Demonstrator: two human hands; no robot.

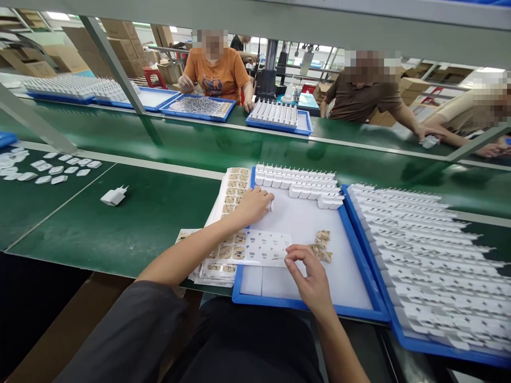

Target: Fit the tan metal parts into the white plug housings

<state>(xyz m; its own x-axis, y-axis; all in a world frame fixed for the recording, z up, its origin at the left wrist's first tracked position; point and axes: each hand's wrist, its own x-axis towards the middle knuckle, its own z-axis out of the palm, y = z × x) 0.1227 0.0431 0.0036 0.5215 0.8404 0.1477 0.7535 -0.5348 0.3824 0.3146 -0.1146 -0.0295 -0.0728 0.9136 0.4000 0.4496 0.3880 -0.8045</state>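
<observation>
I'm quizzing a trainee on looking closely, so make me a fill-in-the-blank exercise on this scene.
1. The lone plug at left lies on a ____ bench top.
2. The tray under the person's hands has a ____ rim.
3. The person's left hand is ____ from that tray's near rim than the right hand.
4. The leftmost co-worker facing the person wears an ____ shirt.

Missing words: green; blue; farther; orange.

Pale label sheet (268, 248) (dark-flecked), partly across blue tray (275, 304), white piece (272, 204), mostly hidden
</observation>
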